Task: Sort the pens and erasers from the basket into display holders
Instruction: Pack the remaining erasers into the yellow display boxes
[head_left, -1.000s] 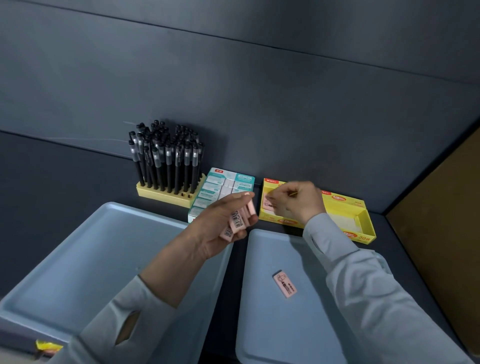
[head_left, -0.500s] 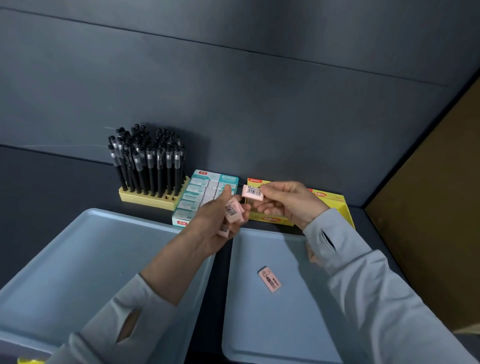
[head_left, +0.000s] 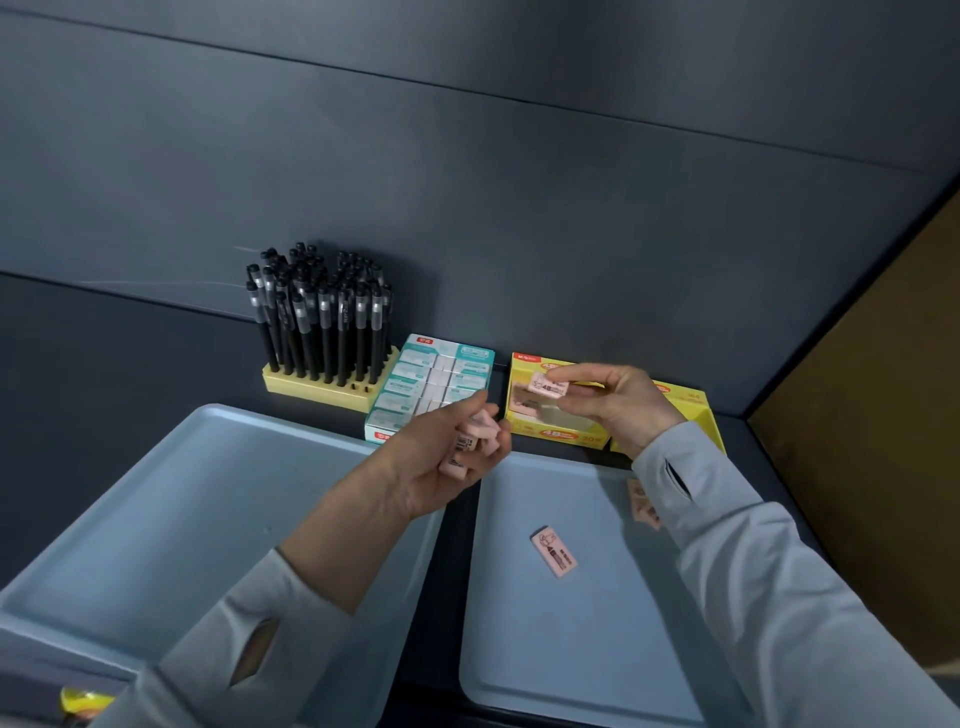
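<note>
Dark grey matte table (head_left: 104, 374). Along its back edge, left to right: yellow slotted pen holder block (head_left: 322, 387), teal-and-white cardboard eraser box (head_left: 431, 374) just beside it, and yellow cardboard display box (head_left: 550, 436) toward the back right corner. In front: two pale blue plastic trays, left (head_left: 182, 519) and right (head_left: 597, 623), with a narrow gap between them.

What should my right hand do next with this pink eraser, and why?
Probably lower it into the yellow display box: the right hand pinches the pink eraser over that box, while the left hand holds more pink erasers.
</note>
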